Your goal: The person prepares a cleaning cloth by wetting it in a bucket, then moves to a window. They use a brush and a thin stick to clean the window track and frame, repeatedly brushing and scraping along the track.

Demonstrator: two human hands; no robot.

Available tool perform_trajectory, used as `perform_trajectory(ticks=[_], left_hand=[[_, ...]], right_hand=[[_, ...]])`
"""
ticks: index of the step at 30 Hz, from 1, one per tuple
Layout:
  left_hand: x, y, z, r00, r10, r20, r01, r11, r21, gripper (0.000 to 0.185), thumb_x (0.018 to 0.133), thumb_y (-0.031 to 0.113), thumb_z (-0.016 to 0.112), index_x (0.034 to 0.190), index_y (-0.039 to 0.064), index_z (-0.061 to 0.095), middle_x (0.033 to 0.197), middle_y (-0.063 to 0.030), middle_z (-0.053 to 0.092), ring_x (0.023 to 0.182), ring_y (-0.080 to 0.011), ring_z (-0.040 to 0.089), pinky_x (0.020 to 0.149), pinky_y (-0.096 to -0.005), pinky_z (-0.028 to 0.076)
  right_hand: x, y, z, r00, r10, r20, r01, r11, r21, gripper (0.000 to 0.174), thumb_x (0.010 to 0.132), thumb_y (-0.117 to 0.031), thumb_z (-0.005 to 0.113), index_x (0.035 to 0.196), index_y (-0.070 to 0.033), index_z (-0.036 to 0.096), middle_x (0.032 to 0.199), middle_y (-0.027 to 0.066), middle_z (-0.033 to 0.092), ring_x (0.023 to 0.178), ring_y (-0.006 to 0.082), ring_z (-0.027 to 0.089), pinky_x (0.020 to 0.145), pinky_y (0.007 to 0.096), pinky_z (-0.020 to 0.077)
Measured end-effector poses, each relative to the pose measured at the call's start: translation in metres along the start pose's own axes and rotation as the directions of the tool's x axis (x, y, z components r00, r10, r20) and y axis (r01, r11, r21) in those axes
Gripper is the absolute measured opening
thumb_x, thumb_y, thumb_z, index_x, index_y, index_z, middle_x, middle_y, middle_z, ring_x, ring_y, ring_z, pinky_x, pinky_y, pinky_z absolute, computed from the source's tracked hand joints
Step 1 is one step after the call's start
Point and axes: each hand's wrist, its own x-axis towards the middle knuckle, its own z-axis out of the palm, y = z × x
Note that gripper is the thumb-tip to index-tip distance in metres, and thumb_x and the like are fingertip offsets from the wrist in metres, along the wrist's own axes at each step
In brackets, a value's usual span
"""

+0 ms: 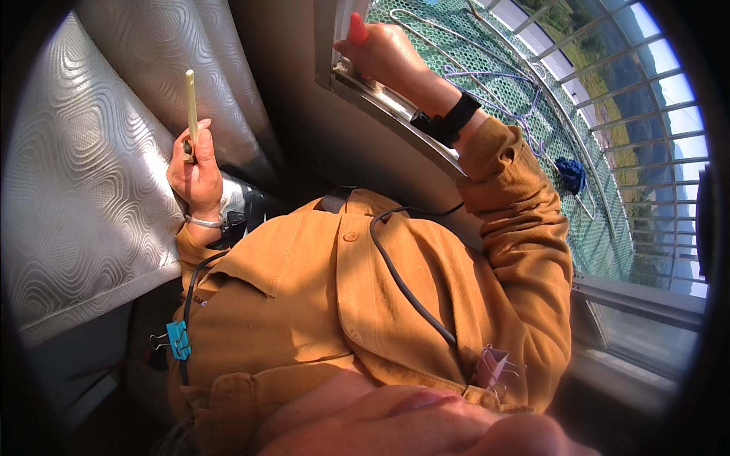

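My left hand (197,179), with a silver bangle at its wrist, grips a slim pale yellow-green plastic piece (191,105) by its lower end. That piece stands upright in front of a curtain; its exact kind cannot be told. My right hand (385,51) is closed around a small red object (357,28) whose tip sticks out by the thumb; the rest is hidden in the fist. This hand is at the corner of the window frame (353,85), close above the sill track. A black watch strap (462,117) circles my right wrist.
Silvery patterned curtains (68,171) hang at the left. Outside the window, green mesh (490,62) lies inside a metal bar cage (650,131), with a purple wire hanger (490,74) and dark blue cloth (571,175). A black cable (393,262) runs across my brown shirt.
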Motion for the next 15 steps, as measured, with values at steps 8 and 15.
perform_trajectory(ticks=[8,15], left_hand=[[0.000,0.004,-0.002,1.000,-0.030,0.001,0.030,0.998,0.046,0.018,0.090,0.013,0.058,0.098,-0.002,0.064,0.078,-0.0020,0.064,0.063,-0.0064,0.050,0.058,-0.0210,0.041],[0.002,0.004,0.002,1.000,0.011,-0.026,-0.009,0.998,0.069,0.024,0.093,0.020,0.054,0.096,0.000,0.066,0.076,-0.0017,0.058,0.064,-0.0092,0.047,0.061,-0.0248,0.039]], right_hand=[[-0.009,0.010,-0.023,0.923,0.294,0.250,-0.284,0.956,-0.075,0.029,0.084,-0.027,0.058,0.073,-0.001,0.060,0.058,0.0064,0.060,0.048,0.0126,0.057,0.052,0.0287,0.0477],[0.017,0.021,0.002,0.979,0.187,-0.085,-0.133,0.892,0.432,0.030,0.085,-0.033,0.064,0.080,-0.003,0.065,0.060,0.0044,0.061,0.055,0.0122,0.060,0.056,0.0246,0.0501]])
